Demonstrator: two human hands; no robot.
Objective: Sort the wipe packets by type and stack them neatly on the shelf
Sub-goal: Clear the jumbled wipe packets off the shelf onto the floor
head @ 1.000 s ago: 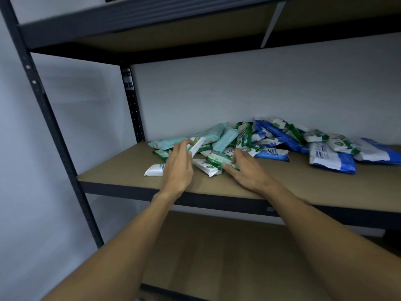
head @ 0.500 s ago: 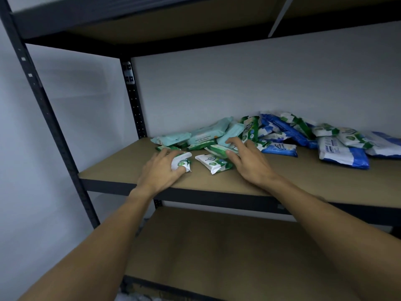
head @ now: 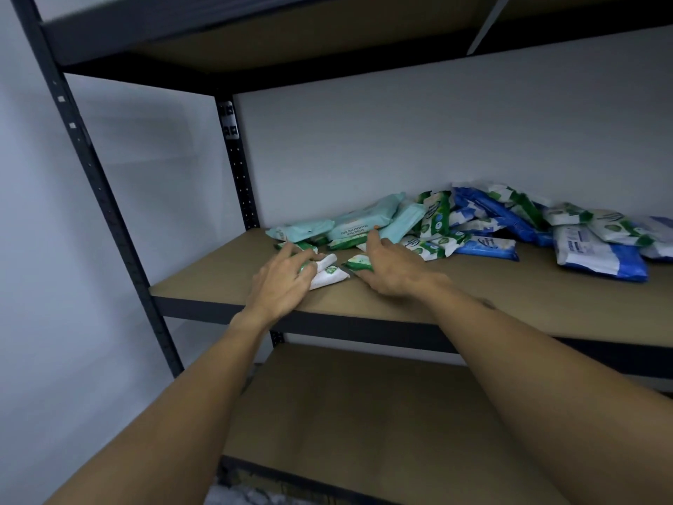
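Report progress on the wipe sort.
Barely begun. Done: no neat stack shows; the pile of teal, green and blue packets lies mixed along the wall. In hand: the left hand rests on small white packets near the front edge, and the right hand touches a green-white packet. Left: nearly all sorting and stacking.

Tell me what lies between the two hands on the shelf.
Head view: a small white-and-green wipe packet under the left hand and a green-and-white packet against the right hand, narrowly apart.
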